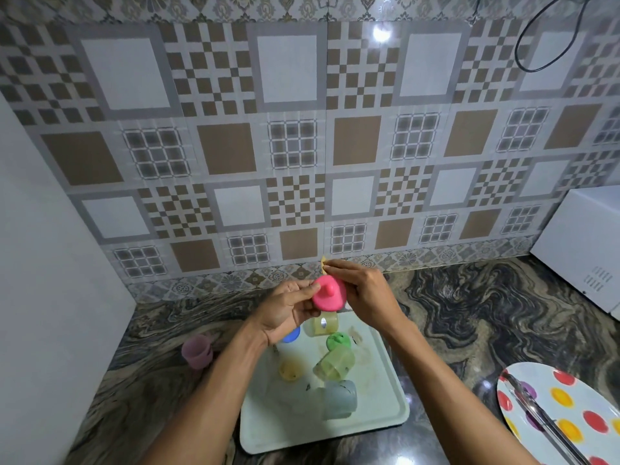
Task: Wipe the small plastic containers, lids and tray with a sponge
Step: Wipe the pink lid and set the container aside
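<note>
Over the marbled counter [469,313], the pink lid [327,302] is held at its edge by the left hand [285,312] and a yellow sponge [323,264] is pinched by the right hand [364,290] just beyond it, so the lid could be knocked by a hard rub into the tray [379,407] below.

Patterned tile wall [302,129], swirled marble counter [469,313], white microwave [580,250] right, black cable [543,45].

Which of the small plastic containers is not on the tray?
The pale pink container, standing on the marble counter just left of the tray. The rest lie in the tray.
</note>
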